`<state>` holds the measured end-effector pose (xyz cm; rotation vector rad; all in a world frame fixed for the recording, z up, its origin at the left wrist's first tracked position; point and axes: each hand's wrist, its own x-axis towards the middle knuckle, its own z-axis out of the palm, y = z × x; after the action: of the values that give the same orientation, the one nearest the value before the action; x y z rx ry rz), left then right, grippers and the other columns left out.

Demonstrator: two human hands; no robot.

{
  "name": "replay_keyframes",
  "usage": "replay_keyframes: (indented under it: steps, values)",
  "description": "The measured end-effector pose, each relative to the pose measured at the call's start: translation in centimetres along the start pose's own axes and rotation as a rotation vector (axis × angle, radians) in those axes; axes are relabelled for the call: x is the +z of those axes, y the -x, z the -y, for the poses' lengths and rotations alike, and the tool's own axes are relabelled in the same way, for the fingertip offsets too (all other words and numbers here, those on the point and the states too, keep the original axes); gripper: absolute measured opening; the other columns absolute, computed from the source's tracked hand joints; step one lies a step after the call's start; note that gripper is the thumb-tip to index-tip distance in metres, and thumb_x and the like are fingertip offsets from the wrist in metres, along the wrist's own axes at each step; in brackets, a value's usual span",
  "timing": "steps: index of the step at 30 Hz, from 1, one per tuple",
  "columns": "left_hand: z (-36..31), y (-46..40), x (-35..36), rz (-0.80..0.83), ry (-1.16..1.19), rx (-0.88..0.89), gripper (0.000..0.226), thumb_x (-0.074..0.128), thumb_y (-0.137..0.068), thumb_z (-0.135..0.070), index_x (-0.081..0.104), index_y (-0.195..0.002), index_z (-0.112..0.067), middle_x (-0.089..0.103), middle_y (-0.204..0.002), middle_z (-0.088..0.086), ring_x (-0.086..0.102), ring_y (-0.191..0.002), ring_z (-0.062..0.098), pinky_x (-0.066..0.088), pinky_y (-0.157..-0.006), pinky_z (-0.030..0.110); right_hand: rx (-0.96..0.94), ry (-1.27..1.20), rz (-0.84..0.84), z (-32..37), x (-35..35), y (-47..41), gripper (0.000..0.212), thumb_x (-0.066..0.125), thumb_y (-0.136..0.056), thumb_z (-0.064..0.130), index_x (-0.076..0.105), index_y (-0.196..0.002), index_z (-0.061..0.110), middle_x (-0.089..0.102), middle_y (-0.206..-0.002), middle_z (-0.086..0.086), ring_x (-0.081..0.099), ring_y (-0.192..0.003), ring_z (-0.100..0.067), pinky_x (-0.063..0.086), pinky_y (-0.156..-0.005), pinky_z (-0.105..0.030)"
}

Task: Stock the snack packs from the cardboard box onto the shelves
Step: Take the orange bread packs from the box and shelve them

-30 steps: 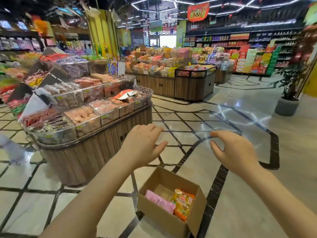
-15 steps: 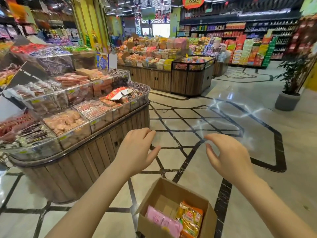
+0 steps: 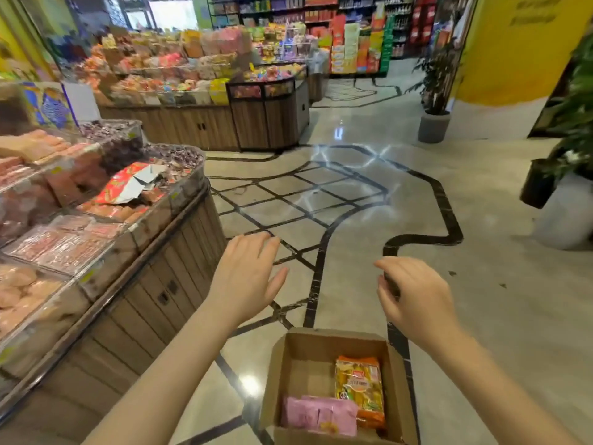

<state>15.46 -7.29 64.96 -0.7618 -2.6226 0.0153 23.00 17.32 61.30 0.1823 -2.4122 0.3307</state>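
Cardboard box [image 3: 398,374]: sitting open on the tiled floor, near centre, holding an orange snack pack [image 3: 360,383] and a pink snack pack [image 3: 319,414]. Left hand [image 3: 245,277]: hovering above the box, fingers spread, empty. Right hand [image 3: 414,293]: hovering right, fingers curling inward, gripping nothing. Wooden display stand [image 3: 141,303]: standing left, just beside the box.

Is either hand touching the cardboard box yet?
Apart. The head view shows the left hand and right hand held above the cardboard box, floor visible between.
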Motion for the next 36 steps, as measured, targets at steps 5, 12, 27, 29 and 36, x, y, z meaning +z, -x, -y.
replay_keyframes:
  steps: [5, 12, 27, 29, 36]
  values:
    - [-0.6, -2.1, 7.4, 0.026, 0.082, 0.107, 0.046, 0.056, -0.085, -0.041, 0.060, -0.116, -0.007, 0.065, -0.109, 0.010, 0.062, -0.099, 0.026, 0.048, -0.087, 0.038, 0.132, 0.070, 0.095, -2.3, 3.7, 1.9, 0.028, 0.053, -0.079, 0.022, 0.072, -0.096, 0.012, 0.073, -0.091, -0.002, 0.070, -0.084, -0.019, 0.053, -0.075, -0.030]
    - [-3.5, -2.8, 22.8, 0.038, 0.145, 0.248, 0.045, 0.068, -0.077, -0.037, 0.063, -0.110, -0.008, 0.067, -0.102, 0.010, 0.064, -0.092, 0.026, 0.051, -0.083, 0.038, 0.236, 0.125, 0.216, -9.1, 15.5, 8.3, 0.027, 0.053, -0.077, 0.022, 0.070, -0.098, 0.015, 0.072, -0.093, 0.000, 0.069, -0.083, -0.018, 0.054, -0.070, -0.029]
    - [-10.9, 6.6, 64.7, 0.181, 0.156, 0.292, 0.043, 0.053, -0.082, -0.041, 0.064, -0.109, -0.010, 0.067, -0.104, 0.010, 0.064, -0.093, 0.026, 0.050, -0.087, 0.040, 0.350, 0.125, 0.445, -22.8, 52.2, 33.0, 0.036, 0.075, -0.070, 0.017, 0.068, -0.105, 0.012, 0.073, -0.094, -0.001, 0.069, -0.084, -0.018, 0.056, -0.069, -0.031]
    - [-11.6, 8.3, 68.4, 0.213, 0.161, 0.277, 0.044, 0.054, -0.080, -0.041, 0.066, -0.108, -0.010, 0.068, -0.103, 0.009, 0.066, -0.092, 0.025, 0.051, -0.087, 0.039, 0.382, 0.163, 0.477, -23.7, 55.1, 35.9, 0.042, 0.079, -0.065, 0.020, 0.068, -0.105, 0.012, 0.073, -0.091, -0.001, 0.070, -0.080, -0.018, 0.056, -0.064, -0.030]
    - [-12.9, 12.2, 74.9, 0.326, 0.204, 0.241, 0.052, 0.035, -0.081, -0.042, 0.067, -0.105, -0.009, 0.068, -0.101, 0.009, 0.066, -0.089, 0.026, 0.051, -0.086, 0.040, 0.826, 0.160, 0.766, -26.0, 61.9, 43.0, 0.068, 0.047, -0.093, 0.041, 0.010, -0.146, 0.021, 0.042, -0.137, -0.008, 0.052, -0.117, -0.025, 0.047, -0.085, -0.036]
